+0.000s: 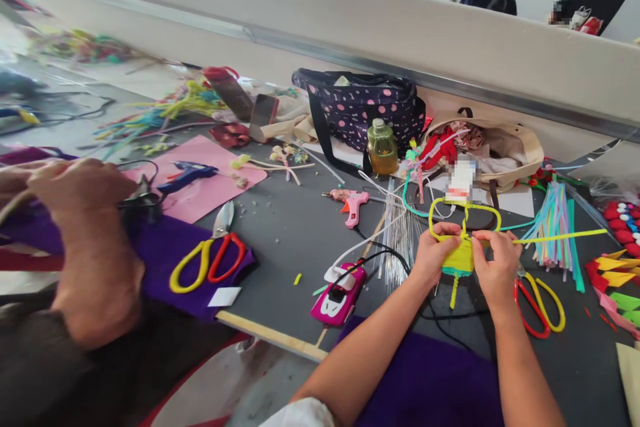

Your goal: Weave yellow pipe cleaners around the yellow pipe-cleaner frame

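Note:
Between my two hands is a yellow pipe-cleaner figure (457, 262), with two loops at its top, a teal band low on its wound body and a short stem hanging below. My left hand (434, 252) pinches its left upper side, fingers closed. On the other side, my right hand (497, 255) has thumb and fingers together at the base of the loops, and a long yellow pipe-cleaner end (565, 236) sticks out to the right past it. Scissors (550, 307) with red and yellow handles lie just right of my right forearm.
A co-worker's hands (85, 194) are at the left, near a blue glue gun (193, 174) and more scissors (210, 260). A pink glue gun (353, 204), magenta power strip (343, 297) and wires (397, 240) lie mid-table. Behind stand a bottle (383, 150) and a patterned bag (360, 104).

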